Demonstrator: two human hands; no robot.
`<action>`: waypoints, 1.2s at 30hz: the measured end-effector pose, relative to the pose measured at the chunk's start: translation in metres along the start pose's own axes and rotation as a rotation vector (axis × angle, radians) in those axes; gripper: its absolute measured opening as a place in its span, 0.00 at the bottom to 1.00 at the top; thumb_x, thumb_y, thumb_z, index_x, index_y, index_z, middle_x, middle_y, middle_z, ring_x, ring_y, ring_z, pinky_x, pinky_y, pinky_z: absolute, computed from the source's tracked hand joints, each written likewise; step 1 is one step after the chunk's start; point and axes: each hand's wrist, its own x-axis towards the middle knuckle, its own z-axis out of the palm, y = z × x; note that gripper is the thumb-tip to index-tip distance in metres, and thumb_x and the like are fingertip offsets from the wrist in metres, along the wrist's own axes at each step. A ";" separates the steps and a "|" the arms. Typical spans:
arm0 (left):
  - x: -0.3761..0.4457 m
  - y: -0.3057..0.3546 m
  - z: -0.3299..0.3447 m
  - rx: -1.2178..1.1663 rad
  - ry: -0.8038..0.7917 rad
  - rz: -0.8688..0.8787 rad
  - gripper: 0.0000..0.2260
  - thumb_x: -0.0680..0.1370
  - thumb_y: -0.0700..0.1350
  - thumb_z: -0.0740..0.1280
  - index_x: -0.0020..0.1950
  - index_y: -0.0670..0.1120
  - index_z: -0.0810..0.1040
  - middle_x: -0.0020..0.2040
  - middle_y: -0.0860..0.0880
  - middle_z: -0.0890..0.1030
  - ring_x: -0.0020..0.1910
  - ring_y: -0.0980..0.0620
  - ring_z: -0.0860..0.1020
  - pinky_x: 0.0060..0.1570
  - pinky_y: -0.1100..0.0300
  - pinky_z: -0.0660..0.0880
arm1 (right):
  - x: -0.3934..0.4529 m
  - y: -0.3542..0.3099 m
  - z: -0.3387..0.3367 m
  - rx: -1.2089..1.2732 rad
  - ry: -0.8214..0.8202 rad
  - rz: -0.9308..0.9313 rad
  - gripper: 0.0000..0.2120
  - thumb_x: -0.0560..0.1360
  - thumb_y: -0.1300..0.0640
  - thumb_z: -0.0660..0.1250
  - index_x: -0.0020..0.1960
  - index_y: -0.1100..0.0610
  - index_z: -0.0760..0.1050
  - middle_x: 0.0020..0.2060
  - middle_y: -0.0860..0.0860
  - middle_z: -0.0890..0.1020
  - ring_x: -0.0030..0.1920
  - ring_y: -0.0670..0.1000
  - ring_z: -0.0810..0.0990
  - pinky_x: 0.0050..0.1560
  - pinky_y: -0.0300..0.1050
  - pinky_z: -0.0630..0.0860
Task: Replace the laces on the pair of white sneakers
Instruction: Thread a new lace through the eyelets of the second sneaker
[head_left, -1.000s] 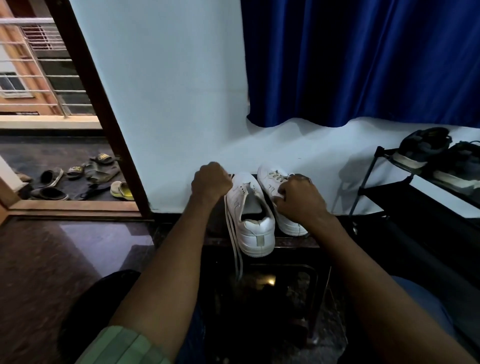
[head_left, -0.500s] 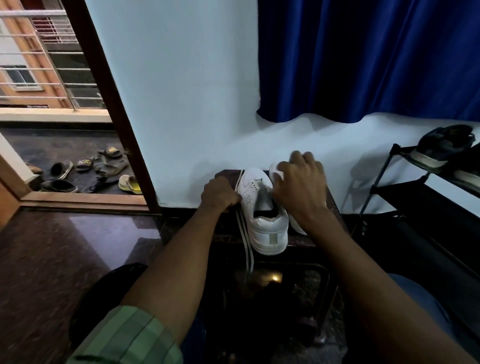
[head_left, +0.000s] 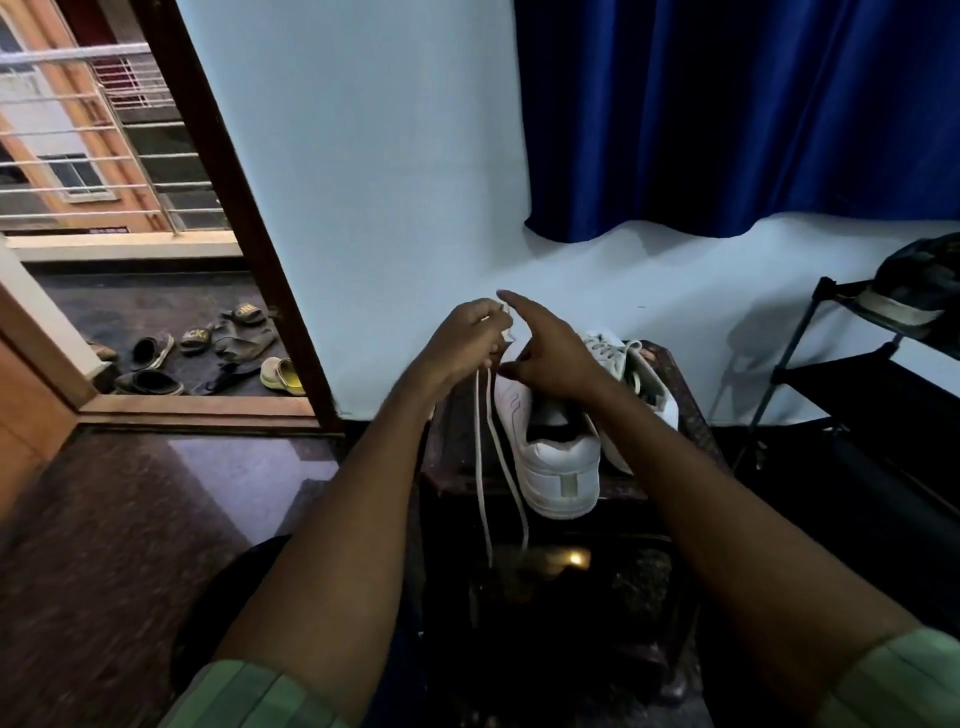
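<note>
Two sneakers point toe-first at the wall; left hand pinches lace, right hand released.

Left hand has lifted the lace; right hand opened

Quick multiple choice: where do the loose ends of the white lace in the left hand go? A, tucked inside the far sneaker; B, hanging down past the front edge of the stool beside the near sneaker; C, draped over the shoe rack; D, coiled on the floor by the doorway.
B: the left hand holds the lace, whose two strands hang past the stool beside the near sneaker.
</note>
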 end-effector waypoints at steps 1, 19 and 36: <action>0.001 0.002 0.000 0.013 -0.017 0.037 0.09 0.83 0.45 0.65 0.47 0.43 0.80 0.27 0.58 0.75 0.27 0.60 0.73 0.34 0.63 0.71 | 0.006 0.002 -0.001 0.082 -0.008 -0.023 0.33 0.71 0.63 0.76 0.74 0.54 0.73 0.68 0.51 0.79 0.46 0.44 0.81 0.55 0.43 0.78; 0.024 -0.008 0.035 0.273 0.076 0.187 0.13 0.82 0.54 0.68 0.42 0.51 0.86 0.41 0.51 0.86 0.39 0.54 0.81 0.43 0.60 0.74 | -0.006 0.038 -0.070 -0.181 0.162 0.118 0.35 0.68 0.50 0.74 0.74 0.44 0.70 0.65 0.47 0.78 0.70 0.53 0.68 0.67 0.56 0.62; 0.033 -0.018 0.037 0.401 0.149 0.282 0.11 0.80 0.54 0.72 0.42 0.52 0.89 0.33 0.54 0.85 0.35 0.57 0.82 0.42 0.56 0.77 | 0.000 0.052 -0.071 -0.400 0.142 0.139 0.23 0.75 0.54 0.71 0.70 0.50 0.78 0.63 0.50 0.83 0.68 0.56 0.75 0.69 0.55 0.65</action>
